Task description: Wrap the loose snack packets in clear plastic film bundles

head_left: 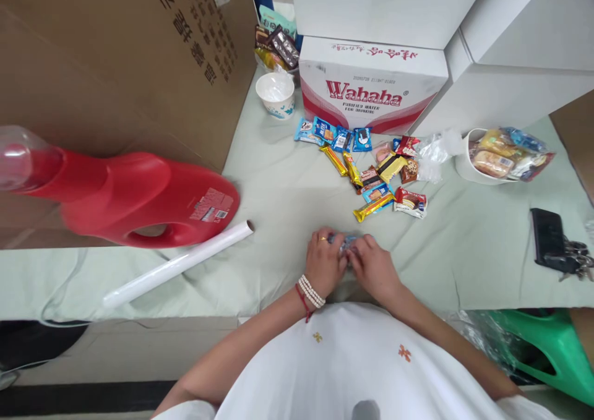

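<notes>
Snack packet [344, 242], small and bluish, is grasped between the left hand [325, 260] and the right hand [374, 265], just in from the middle of the worktop's [273, 203] front edge; blur hides its print. Each grip pinches from its own side, probably to steady so light a thing near the body. Loose snacks [392, 167] lie just beyond, likely kept within reach, with 4 blue packets [343, 138] in a row by the Wahaha water carton [371, 92], which blocks the back edge. Toward the right edge are a snack-filled tub [464, 165] and keys [575, 260]. Leftward, a white tube [180, 265] and red bottle [148, 191] limit room for the left elbow; nothing stands between the hands and the nearest snacks.
</notes>
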{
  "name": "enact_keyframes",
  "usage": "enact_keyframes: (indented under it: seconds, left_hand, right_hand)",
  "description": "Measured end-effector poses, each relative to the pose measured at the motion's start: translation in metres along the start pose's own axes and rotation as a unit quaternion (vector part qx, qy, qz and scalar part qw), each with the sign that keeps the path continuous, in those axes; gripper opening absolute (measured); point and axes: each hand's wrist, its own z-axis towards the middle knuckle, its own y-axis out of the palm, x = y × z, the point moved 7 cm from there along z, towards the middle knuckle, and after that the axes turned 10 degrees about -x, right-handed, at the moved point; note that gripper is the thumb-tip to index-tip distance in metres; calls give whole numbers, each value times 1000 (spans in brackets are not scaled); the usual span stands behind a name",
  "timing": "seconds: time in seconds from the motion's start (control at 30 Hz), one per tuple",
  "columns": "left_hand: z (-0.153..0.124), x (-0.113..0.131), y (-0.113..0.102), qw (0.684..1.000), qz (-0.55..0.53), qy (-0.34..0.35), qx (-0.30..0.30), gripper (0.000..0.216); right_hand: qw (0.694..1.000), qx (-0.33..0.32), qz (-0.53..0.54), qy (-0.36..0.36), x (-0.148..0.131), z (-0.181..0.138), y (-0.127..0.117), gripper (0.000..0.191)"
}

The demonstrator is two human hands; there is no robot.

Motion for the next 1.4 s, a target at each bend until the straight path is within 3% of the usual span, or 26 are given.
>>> enact_keyframes:
  seconds: [0.1,0.17,0.3,0.4,0.5,0.67,0.8,0.87,0.93,1.03,1.17,1.3,1.4]
  left_hand:
    - [6,-20,-5,994,-100,-38,-6,59]
    - [11,-32,-8,983,-168,-42,-52,65]
    - [16,-48,-10,946,-271,-85,-154,49]
    - [15,-45,-8,941,-272,-103,-175,28]
    - [12,-36,-8,950,-255,-114,-141,20]
    - [6,-26,-32,977,-183,-106,34,11]
    - [-1,-17,-45,982,-118,-68,127,13]
    - [-4,-11,-43,989,-62,-53,125,11]
    - [-8,-5,-38,993,-5,-40,109,12]
    - [-16,9,-30,996,14,45,79,24]
    - [-27,27,-20,982,-41,186,6,45]
    - [-31,26,-14,963,-109,234,-73,51]
    - [-37,9,-15,963,-90,243,-77,47]
  right_hand:
    - [999,-21,17,-42,-6,15,18,20]
    - [995,3,73,-74,-5,16,19,21]
    - [972,37,201,-112,-1,10,14,21]
    - [956,34,259,-131,-7,6,14,23]
    - [942,38,310,-119,-12,0,11,26]
    - [917,74,377,-109,-17,-12,-2,24]
    - [862,74,497,-66,-14,-6,6,48]
    - [836,46,546,-31,-14,0,19,56]
    - [804,10,594,-4,-16,4,31,52]
    - [762,-16,647,13,-17,8,38,46]
    - [768,17,639,31,0,10,34,42]
    - [768,21,636,70,24,4,40,34]
    - [780,58,618,79,50,-5,34,35]
